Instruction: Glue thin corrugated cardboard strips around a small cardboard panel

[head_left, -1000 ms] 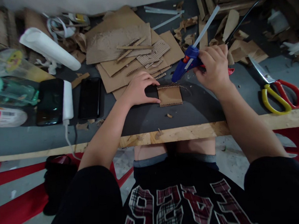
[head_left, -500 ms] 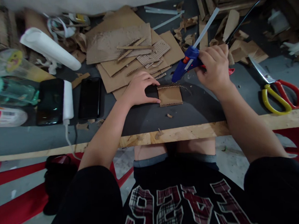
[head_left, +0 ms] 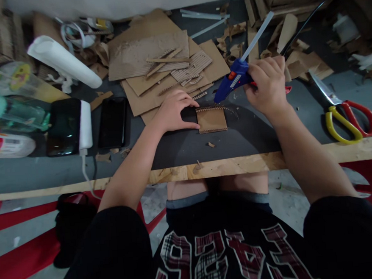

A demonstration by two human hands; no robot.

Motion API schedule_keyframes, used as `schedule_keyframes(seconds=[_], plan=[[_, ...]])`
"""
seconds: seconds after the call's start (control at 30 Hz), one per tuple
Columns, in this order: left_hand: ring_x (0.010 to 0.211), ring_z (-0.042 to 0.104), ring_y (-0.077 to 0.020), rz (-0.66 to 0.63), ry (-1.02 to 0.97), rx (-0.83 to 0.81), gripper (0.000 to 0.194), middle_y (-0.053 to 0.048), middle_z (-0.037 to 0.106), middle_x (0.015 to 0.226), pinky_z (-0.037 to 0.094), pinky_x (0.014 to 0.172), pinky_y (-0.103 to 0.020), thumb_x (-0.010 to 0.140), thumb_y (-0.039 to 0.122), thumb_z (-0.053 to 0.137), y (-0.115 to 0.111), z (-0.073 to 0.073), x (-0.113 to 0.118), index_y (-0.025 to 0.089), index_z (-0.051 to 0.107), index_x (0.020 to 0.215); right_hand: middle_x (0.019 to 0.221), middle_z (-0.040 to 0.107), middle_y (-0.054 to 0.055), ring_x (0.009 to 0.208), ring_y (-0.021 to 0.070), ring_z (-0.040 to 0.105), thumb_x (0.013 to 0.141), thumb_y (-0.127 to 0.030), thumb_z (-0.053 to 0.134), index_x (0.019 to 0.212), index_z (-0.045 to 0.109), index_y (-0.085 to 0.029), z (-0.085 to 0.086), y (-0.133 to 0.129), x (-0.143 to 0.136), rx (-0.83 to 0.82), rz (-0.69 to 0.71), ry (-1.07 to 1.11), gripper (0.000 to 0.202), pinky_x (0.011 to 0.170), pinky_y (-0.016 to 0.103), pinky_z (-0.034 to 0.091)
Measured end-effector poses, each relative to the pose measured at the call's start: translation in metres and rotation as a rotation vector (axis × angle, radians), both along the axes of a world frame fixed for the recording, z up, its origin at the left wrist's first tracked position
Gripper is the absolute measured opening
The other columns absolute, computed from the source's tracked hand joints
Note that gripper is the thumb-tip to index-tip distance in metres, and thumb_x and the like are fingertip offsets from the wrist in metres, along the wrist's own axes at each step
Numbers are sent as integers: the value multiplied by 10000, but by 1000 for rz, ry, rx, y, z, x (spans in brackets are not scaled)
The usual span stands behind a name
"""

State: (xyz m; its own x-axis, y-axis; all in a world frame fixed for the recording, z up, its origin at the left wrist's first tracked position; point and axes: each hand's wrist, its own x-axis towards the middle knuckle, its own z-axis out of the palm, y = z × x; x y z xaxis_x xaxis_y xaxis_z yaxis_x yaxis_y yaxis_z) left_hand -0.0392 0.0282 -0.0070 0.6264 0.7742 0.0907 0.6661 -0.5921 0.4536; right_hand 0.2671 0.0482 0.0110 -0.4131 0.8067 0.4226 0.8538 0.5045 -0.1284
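A small square cardboard piece (head_left: 212,121) lies flat on the dark tabletop, a corrugated strip (head_left: 209,108) along its far edge. My left hand (head_left: 178,110) steadies it from the left, index fingertip at the far corner and thumb on the left edge near the front. In my right hand (head_left: 268,82) is a blue hot glue gun (head_left: 236,79), fingers wrapped round its handle. Its nozzle points down and left, just above the strip; whether it touches is unclear. A translucent glue stick (head_left: 258,34) sticks out of its back.
Stacked cardboard sheets (head_left: 148,57) and loose strips lie behind my left hand. Scissors (head_left: 343,118) with red and yellow handles rest at right. A black phone (head_left: 112,122), a power bank (head_left: 83,125) with a cable and a white roll (head_left: 64,61) are at left. Spare glue sticks (head_left: 201,14) lie at the back.
Almost nothing differs. The glue gun's nozzle has shifted very slightly to the right, and the view has moved a little; my left hand keeps its place on the cardboard piece.
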Motion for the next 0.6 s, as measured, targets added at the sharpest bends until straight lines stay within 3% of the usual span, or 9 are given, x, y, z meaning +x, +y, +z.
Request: schedule_keyframes(seconds=[0.2,0.6], plan=[[1196,547,-330,-3,6,10,648,-114,644,1165,413,1075,-505,681,694,746,0,1,1,253,670,1149,1210,643,62,1227,320,546,937,-386,440,1235,552,-281,2,-3,0,-63,-27,4,336,1082,609,362],[1174,551,-324,-5,7,26,659,-108,650,1144,421,1064,-496,670,710,744,0,1,2,253,677,1141,1199,662,53,1174,305,585,926,-377,453,1202,580,-279,1,-2,0,-7,-26,-11,319,1049,600,409]])
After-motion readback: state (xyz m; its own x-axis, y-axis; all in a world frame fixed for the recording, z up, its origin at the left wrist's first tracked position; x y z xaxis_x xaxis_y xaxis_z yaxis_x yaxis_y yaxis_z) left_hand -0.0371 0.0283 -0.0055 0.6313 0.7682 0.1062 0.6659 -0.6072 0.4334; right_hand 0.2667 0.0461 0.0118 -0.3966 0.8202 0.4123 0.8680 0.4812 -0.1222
